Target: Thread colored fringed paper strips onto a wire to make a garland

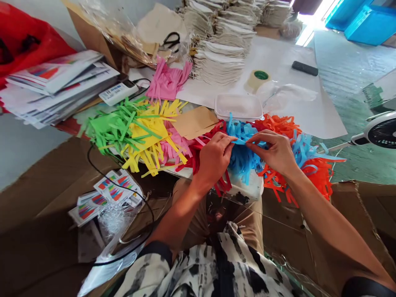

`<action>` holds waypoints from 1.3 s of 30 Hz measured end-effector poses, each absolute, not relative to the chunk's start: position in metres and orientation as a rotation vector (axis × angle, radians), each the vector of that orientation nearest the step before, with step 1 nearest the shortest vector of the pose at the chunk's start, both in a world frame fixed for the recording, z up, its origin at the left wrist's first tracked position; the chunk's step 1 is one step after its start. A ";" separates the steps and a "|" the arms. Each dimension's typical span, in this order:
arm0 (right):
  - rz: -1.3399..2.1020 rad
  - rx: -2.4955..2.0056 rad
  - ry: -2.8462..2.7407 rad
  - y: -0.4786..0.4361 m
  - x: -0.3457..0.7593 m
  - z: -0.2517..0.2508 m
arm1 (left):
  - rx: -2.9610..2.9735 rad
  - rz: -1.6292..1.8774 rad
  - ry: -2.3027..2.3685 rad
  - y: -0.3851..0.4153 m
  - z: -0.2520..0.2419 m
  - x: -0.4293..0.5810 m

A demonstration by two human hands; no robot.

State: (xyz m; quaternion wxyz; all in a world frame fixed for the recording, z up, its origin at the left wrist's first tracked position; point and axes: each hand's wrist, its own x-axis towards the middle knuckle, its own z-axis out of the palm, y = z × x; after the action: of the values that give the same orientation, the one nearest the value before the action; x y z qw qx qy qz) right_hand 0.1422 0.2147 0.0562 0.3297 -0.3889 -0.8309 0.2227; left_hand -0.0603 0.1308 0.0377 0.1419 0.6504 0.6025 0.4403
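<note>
Pinching together on a blue paper strip [239, 141] at centre frame, the left hand [214, 159] and right hand [272, 152] hold it just above a blue paper fringe [243, 167]. Red paper fringe [194, 159] lies beside the left hand, orange paper fringe [275, 126] beyond the right, and a clear plastic tub [238, 107] sits just above centre.

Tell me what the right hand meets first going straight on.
The right hand meets a blue paper strip first, already at its fingertips; the left hand lies just beyond, though depth is unclear.

Plastic tub [238, 107] blocking forward, paper fringes [139, 140] crowding both sides, free space above them
</note>
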 end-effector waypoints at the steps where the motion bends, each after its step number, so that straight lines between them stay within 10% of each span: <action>1: 0.592 -1.005 -2.168 0.215 0.142 0.056 | 1.907 1.230 1.758 0.134 0.038 -0.061; 39: 0.576 -0.817 -1.941 0.210 0.143 0.061 | 2.092 1.030 1.607 0.162 0.022 -0.061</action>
State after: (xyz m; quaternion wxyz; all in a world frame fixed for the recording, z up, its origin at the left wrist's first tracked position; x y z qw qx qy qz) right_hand 0.1432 0.2097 0.0613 0.4610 -0.3320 -0.7890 0.2340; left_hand -0.0613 0.1621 0.0220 0.1543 0.7298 0.5607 0.3594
